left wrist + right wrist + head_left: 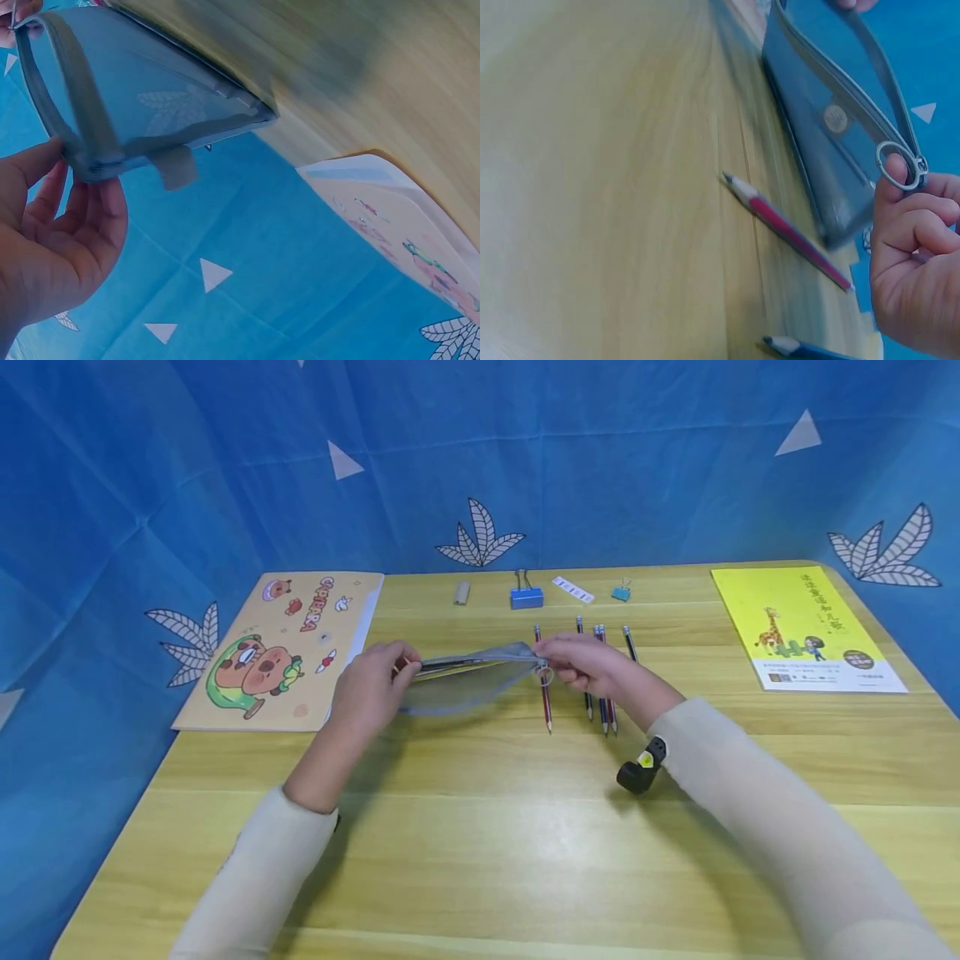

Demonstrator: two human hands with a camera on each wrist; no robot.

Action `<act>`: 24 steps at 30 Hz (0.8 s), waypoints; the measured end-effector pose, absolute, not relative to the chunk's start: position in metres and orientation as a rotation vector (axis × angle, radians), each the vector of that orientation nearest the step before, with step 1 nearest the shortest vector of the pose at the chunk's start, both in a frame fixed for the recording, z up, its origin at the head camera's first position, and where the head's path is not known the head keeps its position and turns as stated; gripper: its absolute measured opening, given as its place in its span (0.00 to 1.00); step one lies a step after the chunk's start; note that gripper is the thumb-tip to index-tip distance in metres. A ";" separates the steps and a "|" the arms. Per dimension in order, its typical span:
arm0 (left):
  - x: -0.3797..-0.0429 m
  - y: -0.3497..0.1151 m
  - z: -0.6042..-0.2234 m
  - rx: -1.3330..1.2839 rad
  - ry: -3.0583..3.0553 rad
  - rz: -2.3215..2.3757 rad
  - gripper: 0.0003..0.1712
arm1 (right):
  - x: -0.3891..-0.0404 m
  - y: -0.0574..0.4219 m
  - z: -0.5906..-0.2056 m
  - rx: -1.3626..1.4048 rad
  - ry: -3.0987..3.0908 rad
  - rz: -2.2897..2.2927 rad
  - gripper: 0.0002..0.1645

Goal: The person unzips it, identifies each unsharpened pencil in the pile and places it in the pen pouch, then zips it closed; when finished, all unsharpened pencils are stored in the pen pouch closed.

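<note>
A grey see-through zip pouch (468, 689) is held up above the table between both hands. Its zipped top gapes, with the two zipper edges apart. At one end, the left hand (372, 687) pinches the pouch's corner between thumb and fingers, also plain in the left wrist view. The right hand (588, 664) grips the other end by the zipper slider, where a metal ring pull (879, 161) lies against its thumb. Below and beside the right hand lie several pencils, among them a red pencil (546, 697) nearest the pouch. The pouch's inside is mostly hidden in the head view.
Along the back lie a small beige block (461, 593), a blue binder clip (527, 599), a white marked strip (573, 589) and a small teal binder clip (621, 594). A capybara-printed book (300, 647) lies left, a yellow book (795, 610) right. Blue cloth (600, 485) surrounds the table.
</note>
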State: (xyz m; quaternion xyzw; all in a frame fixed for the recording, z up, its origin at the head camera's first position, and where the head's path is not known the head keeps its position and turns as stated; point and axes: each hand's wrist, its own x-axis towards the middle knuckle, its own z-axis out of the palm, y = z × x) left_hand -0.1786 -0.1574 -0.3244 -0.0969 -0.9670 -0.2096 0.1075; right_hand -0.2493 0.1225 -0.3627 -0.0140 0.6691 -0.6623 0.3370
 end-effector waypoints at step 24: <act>-0.163 -0.068 -0.335 -1.085 -2.366 0.090 0.18 | -0.214 0.109 -0.359 0.034 1.452 -1.943 0.18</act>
